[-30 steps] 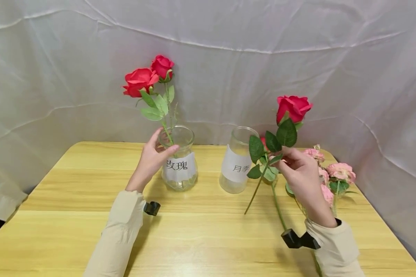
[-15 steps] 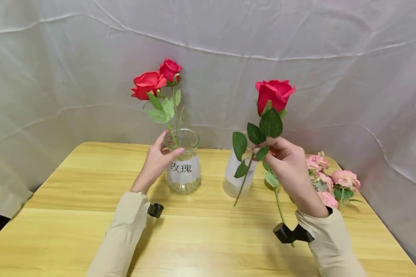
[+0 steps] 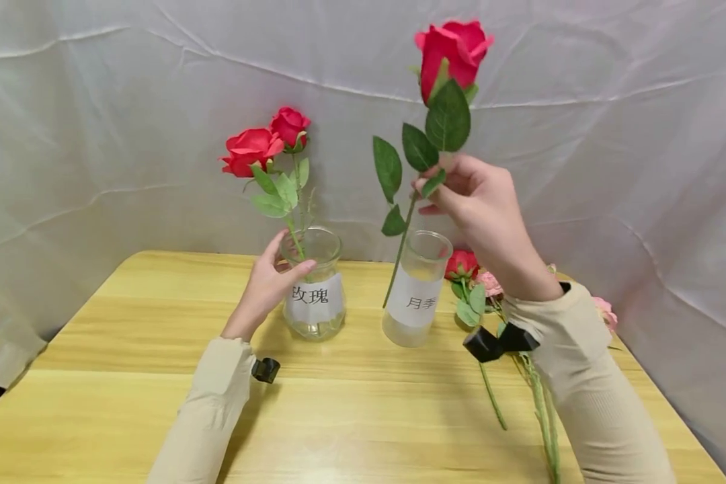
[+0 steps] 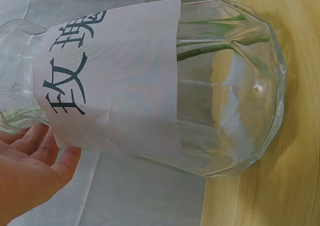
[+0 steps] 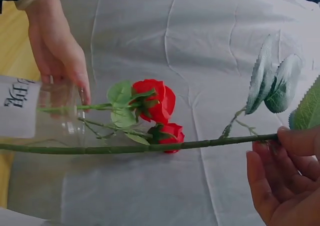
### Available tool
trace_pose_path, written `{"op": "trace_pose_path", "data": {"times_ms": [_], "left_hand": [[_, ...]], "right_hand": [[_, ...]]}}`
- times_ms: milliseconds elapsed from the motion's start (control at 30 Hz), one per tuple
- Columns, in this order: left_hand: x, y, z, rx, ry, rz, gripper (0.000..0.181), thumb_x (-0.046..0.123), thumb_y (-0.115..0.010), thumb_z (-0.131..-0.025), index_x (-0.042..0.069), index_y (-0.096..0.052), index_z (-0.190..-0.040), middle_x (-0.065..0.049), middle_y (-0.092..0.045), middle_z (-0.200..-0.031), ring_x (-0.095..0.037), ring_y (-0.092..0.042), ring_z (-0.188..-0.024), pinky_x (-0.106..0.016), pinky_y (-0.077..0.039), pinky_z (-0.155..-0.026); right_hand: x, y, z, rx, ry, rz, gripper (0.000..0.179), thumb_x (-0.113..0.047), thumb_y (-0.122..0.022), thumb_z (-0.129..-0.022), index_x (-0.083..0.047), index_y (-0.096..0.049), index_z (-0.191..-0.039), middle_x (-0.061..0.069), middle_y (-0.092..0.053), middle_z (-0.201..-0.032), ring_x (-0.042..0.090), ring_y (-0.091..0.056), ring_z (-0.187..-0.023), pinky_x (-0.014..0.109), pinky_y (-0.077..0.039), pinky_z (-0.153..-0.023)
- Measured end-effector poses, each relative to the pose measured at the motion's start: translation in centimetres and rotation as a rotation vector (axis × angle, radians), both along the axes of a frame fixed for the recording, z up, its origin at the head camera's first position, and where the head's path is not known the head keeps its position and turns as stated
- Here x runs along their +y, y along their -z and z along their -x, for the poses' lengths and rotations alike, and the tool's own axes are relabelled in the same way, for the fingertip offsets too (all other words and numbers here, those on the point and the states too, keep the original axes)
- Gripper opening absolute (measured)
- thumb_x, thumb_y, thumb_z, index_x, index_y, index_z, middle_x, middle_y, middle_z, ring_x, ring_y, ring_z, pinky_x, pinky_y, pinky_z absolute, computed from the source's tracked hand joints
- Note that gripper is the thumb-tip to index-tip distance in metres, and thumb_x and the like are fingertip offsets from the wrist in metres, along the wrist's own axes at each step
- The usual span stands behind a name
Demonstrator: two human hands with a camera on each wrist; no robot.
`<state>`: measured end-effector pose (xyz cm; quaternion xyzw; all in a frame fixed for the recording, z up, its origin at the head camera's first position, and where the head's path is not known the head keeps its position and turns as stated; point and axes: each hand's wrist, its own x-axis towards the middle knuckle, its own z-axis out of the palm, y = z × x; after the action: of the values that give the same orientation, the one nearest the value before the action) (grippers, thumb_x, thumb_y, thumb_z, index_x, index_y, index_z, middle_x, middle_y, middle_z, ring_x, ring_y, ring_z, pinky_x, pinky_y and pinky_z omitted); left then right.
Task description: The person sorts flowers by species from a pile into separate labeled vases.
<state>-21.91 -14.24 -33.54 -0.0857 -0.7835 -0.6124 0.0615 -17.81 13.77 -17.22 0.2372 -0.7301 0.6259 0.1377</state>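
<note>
My left hand [image 3: 265, 289] grips the neck of a rounded glass vase [image 3: 314, 328] with a white paper label, its thumb near the rim. Two red roses [image 3: 251, 152] stand in this vase; their stems [image 4: 205, 51] show through the glass in the left wrist view. Raised at the right, my right hand [image 3: 487, 212] pinches the stem of a long red rose [image 3: 450, 64] with dark green leaves between thumb and fingers. The bare lower stem [image 5: 200, 144] slants down past the left side of a straight glass vase [image 3: 408, 335], which is also labelled.
Another red rose [image 3: 462, 263] lies on the wooden table [image 3: 351, 417] right of the straight vase. Pink flowers [image 3: 606, 313] lie farther right, partly behind my right forearm. A pale cloth [image 3: 175, 134] hangs behind the table.
My right hand has lifted the long red rose up and to the left, from above the other flowers to above the straight vase. My left hand keeps its grip on the rounded vase.
</note>
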Motion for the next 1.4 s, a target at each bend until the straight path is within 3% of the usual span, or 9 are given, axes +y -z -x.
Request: {"op": "trace_pose_path", "data": {"times_ms": [300,700,1100,1400], "left_hand": [[-0.1,0.3,0.1,0.019,0.003,0.005,0.086,0.03,-0.07,-0.088,0.009,-0.019,-0.155,-0.02,-0.036,-0.148,-0.037,-0.043,-0.128,-0.045,-0.036,-0.106],[-0.2,0.2,0.1,0.016,0.007,-0.016,0.087,0.028,-0.07,-0.088,0.011,-0.017,-0.155,-0.02,-0.038,-0.146,-0.036,-0.046,-0.124,-0.045,-0.041,-0.101],[0.4,0.0,0.3,0.022,0.019,-0.041,0.085,0.024,-0.069,-0.089,0.009,-0.018,-0.155,-0.021,-0.041,-0.143,-0.036,-0.046,-0.124,-0.045,-0.04,-0.102],[0.1,-0.1,0.2,0.005,0.018,-0.033,0.085,0.022,-0.068,-0.09,0.009,-0.015,-0.155,-0.022,-0.039,-0.144,-0.037,-0.045,-0.126,-0.045,-0.039,-0.103]], "right_hand": [[-2.3,-1.7,1.8,0.04,0.013,-0.038,0.006,0.002,-0.061,-0.091,0.007,-0.061,-0.094,0.006,-0.069,-0.089,0.019,-0.067,-0.084,0.03,-0.056,-0.076],[-5.0,-4.2,4.1,0.037,-0.048,0.182,0.008,0.007,-0.064,-0.088,0.001,-0.061,-0.085,0.013,-0.067,-0.087,0.023,-0.064,-0.082,0.026,-0.055,-0.063],[-6.9,-4.6,5.2,0.05,-0.047,0.144,0.005,0.007,-0.062,-0.089,0.004,-0.062,-0.091,0.015,-0.068,-0.089,0.023,-0.064,-0.083,0.028,-0.056,-0.066],[-8.5,-3.1,6.8,-0.003,-0.087,0.084,0.007,0.008,-0.058,-0.09,0.005,-0.063,-0.093,0.016,-0.068,-0.088,0.021,-0.065,-0.079,0.031,-0.056,-0.067]]}}
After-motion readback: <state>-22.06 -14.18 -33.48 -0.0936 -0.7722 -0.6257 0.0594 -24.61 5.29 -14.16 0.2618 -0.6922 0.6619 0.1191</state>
